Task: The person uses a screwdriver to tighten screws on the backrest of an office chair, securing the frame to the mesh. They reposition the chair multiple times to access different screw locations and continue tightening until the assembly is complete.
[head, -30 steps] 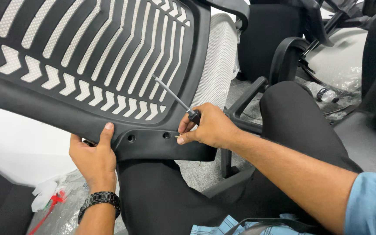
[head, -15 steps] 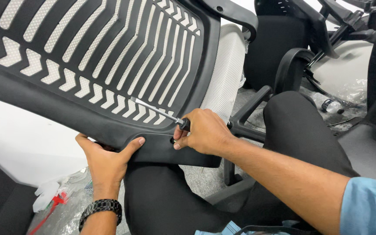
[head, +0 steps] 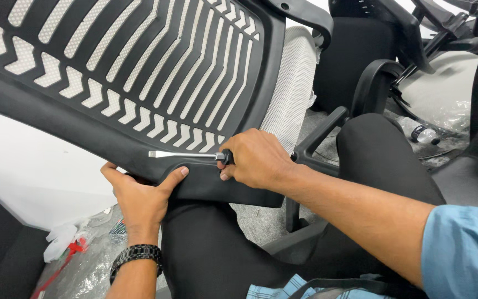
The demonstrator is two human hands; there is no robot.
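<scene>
Black slatted plastic chair back (head: 139, 72), white mesh behind.

- Black chair backrest (head: 139, 83) fills the upper left; its slots are too narrow for fingers.
- Lower lip of the backrest is taken: left hand (head: 139, 194) grips it from below, right hand (head: 255, 158) just beside it, screwdriver (head: 186, 155) lying flat across the gap.
- Person's legs (head: 211, 249) block straight below.
- Right: armrest (head: 316, 138) and chair parts (head: 377, 83) crowd in.
- Open room: lower left, over the plastic wrap on the floor (head: 84, 271).
</scene>
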